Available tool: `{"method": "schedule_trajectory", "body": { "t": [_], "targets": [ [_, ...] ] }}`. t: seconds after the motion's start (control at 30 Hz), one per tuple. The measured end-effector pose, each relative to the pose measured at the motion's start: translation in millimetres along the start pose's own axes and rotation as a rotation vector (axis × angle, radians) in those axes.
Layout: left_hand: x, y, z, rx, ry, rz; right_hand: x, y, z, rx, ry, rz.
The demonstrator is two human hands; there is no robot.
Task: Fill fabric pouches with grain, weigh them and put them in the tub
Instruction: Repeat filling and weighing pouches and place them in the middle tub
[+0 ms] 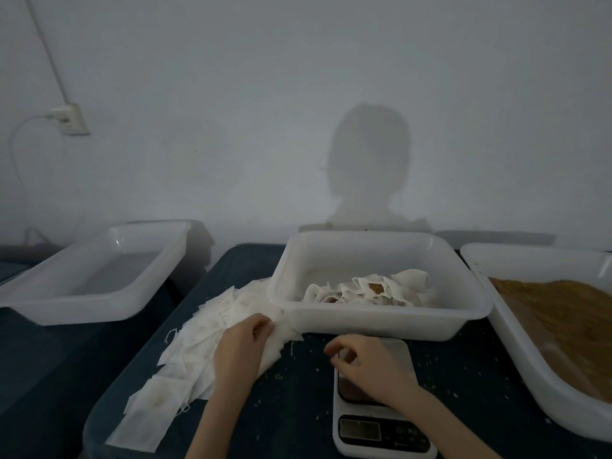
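Note:
A loose pile of empty white fabric pouches (pixel 198 329) spreads across the dark lid left of centre. My left hand (pixel 241 346) lies on the pile's right side and pinches a pouch at its edge. My right hand (pixel 371 366) hovers over the small white kitchen scale (pixel 381 429) with fingers loosely curled and nothing seen in them. The white tub (pixel 381 321) behind the scale holds several filled pouches (pixel 367 291), one showing brown grain. A large white tray (pixel 516 346) at the right holds a heap of brown grain (pixel 563 313).
Another white tub (pixel 92 309) stands at the left with nothing in it. Scattered grains dot the dark lid (pixel 298 402) around the scale. A wall socket (pixel 68 122) with a cable hangs on the wall, which runs close behind the tubs.

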State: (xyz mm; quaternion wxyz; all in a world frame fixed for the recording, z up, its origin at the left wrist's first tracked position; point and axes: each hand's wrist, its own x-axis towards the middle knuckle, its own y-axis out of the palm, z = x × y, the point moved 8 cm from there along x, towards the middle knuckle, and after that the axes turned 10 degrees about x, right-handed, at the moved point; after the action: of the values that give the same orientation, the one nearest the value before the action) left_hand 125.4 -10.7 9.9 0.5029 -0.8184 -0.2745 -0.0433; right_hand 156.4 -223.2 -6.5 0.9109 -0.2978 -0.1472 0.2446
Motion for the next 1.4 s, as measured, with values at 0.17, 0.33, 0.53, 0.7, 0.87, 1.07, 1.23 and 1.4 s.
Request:
{"method": "schedule_trajectory", "body": {
  "t": [0.17, 0.33, 0.53, 0.7, 0.87, 1.07, 1.23, 1.4],
  "targets": [
    [-8, -4, -21, -0.611, -0.160, 0.090, 5, 0, 7, 0.255, 0.057, -0.047],
    [-24, 26, -31, -0.904, -0.403, 0.205, 8, 8, 13, 0.681, 0.168, 0.003],
    [-36, 50, -42, -1.164, -0.585, 0.233, 2, 3, -2, 0.751, 0.252, -0.043],
    [-40, 55, -48, -1.104, -0.572, 0.244, 1, -5, -6, 0.741, 0.246, -0.071],
    [-40, 19, -49, -0.600, -0.256, -0.041, -2, -18, -11, 0.691, 0.231, -0.114],
    [-48, 6, -107, -0.175, 0.213, 0.059, -3, -29, -5, 0.665, 0.162, -0.127],
    [-44, 14, -119, -0.239, 0.225, 0.153, -6, -37, -5, 0.659, 0.117, -0.152],
    [-45, 16, -126, -0.218, 0.254, 0.206, -8, -40, -8, 0.622, 0.086, -0.140]
  ]
}}
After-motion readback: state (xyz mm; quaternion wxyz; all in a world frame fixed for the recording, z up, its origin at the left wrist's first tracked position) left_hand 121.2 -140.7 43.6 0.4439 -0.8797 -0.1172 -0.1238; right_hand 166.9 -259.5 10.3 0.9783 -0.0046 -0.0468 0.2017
